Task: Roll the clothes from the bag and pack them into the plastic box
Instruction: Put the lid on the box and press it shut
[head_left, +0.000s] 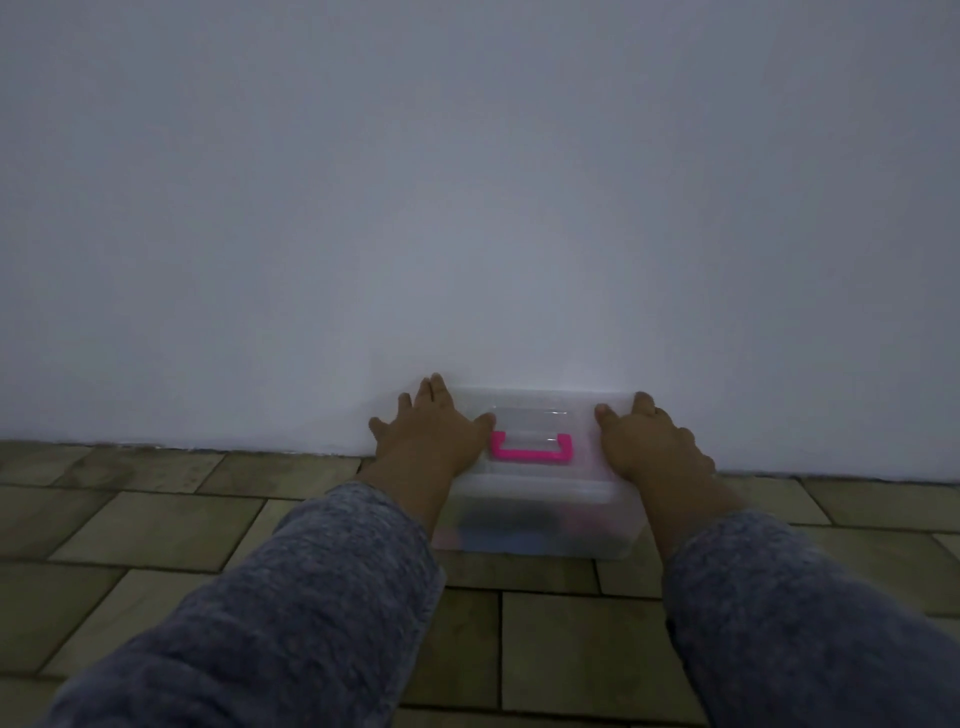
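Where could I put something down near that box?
Bare floor lies left of the box along the wall, right of it, and between the sleeves. The lid is crowded: left hand and right hand rest on it.
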